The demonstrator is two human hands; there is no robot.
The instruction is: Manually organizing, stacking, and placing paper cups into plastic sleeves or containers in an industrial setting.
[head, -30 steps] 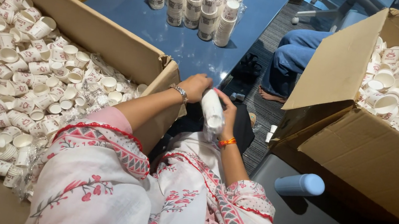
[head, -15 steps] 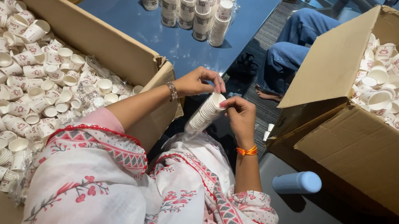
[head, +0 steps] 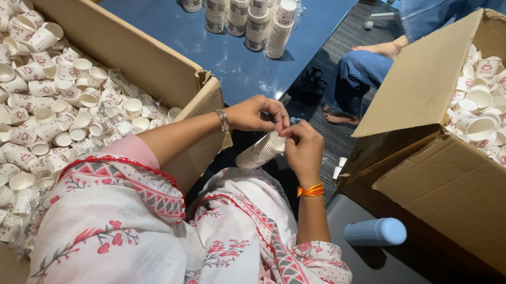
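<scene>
Your left hand (head: 256, 113) and right hand (head: 302, 151) have closed in together over the top end of the stack of paper cups (head: 260, 150). A second ago the right hand held that stack alone, upright and farther right; now it lies tilted across your lap, its lower end toward the left box (head: 163, 72). Both sets of fingertips are pinched at the stack's upper rim, probably on a thin clear wrapper, though the view is too small to be sure. That points to work at the stack's mouth rather than gathering more cups. Finished stacks (head: 241, 0) stand on the far blue table (head: 152, 10); the right box (head: 460, 186) of loose cups and the near blue bottle (head: 376, 231) are untouched.
</scene>
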